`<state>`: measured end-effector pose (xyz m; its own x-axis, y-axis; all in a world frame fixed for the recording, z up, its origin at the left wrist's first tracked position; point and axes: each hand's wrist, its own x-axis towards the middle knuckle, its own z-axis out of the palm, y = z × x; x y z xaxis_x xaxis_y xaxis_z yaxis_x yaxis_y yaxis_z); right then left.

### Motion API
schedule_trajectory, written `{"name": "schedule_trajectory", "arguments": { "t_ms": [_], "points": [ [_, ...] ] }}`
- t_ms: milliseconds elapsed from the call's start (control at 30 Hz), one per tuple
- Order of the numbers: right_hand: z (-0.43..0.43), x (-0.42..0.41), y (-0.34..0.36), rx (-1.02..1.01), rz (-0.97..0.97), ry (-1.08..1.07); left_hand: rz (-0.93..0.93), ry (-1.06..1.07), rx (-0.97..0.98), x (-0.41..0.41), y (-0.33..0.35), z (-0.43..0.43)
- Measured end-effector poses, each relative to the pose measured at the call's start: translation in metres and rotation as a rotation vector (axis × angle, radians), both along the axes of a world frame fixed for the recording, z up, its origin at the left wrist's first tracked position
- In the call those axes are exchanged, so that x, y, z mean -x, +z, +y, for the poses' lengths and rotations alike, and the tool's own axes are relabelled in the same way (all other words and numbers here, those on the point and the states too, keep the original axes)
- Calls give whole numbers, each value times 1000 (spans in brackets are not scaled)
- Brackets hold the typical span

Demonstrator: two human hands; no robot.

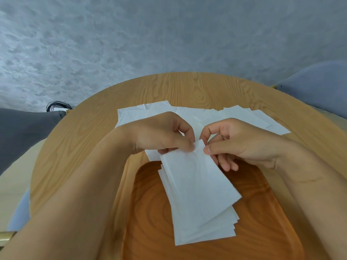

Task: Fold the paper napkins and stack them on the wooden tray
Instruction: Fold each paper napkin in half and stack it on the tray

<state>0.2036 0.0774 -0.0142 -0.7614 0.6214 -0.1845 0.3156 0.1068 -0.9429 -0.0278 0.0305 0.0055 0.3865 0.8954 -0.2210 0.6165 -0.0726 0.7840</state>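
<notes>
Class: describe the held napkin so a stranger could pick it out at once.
On the round table sits a darker wooden tray bearing a napkin stack. The top napkin is pinched at its far end by the left hand and the right hand; it alone is held.

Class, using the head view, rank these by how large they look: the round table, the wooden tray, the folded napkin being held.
1. round table
2. wooden tray, though it is nearer the camera and cut off by the frame
3. folded napkin
</notes>
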Motion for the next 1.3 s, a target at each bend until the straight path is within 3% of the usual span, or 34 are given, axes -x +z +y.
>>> {"name": "schedule_trajectory", "arguments": {
  "t_ms": [367, 533, 600, 667, 800, 1100, 1300],
  "points": [
    [7, -3, -2, -30, -85, 29, 49, -30, 37, 0, -7, 7],
    [20, -8, -11, -362, -99, -406, 64, 142, -294, -3, -18, 17],
    [28, -11, -19, -502, -120, -614, 63, 182, -354, -2, -23, 20],
    [34, -15, -24, -600, -238, -692, 79, 218, -380, -2, -28, 23],
    [37, -17, -28, -626, -476, -646, 91, 272, -391, -4, -35, 27],
    [27, -9, -23, -651, -530, -501, 101, 273, -371, -4, -39, 29],
    [29, -15, -20, -730, -508, -566, 98, 268, -386, -4, -40, 30]
  ]
}}
